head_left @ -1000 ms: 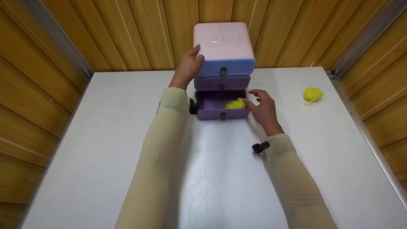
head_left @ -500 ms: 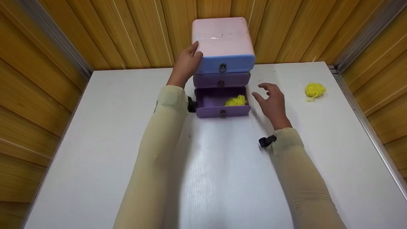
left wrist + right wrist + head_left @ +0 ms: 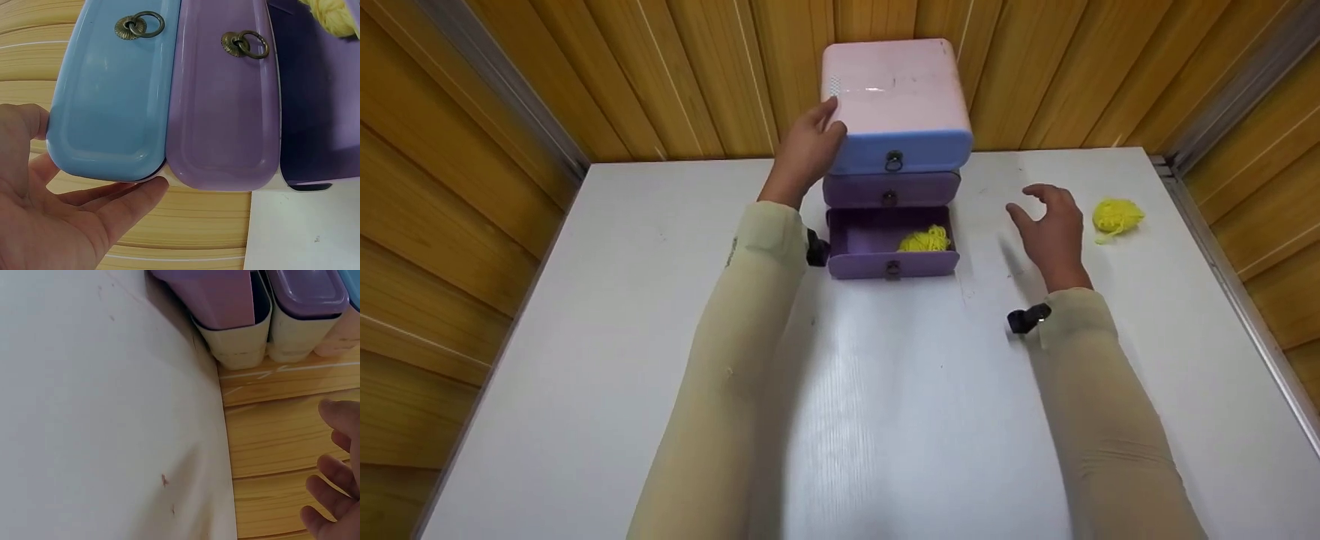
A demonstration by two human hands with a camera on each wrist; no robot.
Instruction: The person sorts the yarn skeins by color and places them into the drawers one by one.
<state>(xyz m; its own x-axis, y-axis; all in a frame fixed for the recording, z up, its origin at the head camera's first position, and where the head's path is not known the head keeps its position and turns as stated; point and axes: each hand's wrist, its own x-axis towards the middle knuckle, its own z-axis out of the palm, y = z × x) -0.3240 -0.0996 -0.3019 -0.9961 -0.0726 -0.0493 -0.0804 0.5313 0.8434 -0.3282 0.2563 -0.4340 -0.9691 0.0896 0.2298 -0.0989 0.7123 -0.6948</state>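
Observation:
A small drawer cabinet (image 3: 898, 86) with a pink top stands against the back wall. Its blue top drawer (image 3: 911, 152) and purple middle drawer (image 3: 915, 189) are in. The purple bottom drawer (image 3: 855, 265) is pulled out, with a ball of yellow yarn (image 3: 926, 240) at its right side. My left hand (image 3: 806, 156) rests against the cabinet's upper left side, fingers fairly straight along it, as the left wrist view shows too. My right hand (image 3: 1057, 238) hovers with loosely bent fingers and nothing in them, between the cabinet and a second yellow yarn ball (image 3: 1117, 216) on the table.
The white table (image 3: 877, 420) reaches back to a wood-plank wall (image 3: 720, 82), with more planks on both sides. Metal strips (image 3: 1245, 292) line the table's side. Small ring pulls, one of them a brass ring (image 3: 256, 45), hang on the drawer fronts.
My right hand has drawn away from the yarn in the bottom drawer and moved right, toward the yarn ball on the table. My left hand stays at the cabinet's side.

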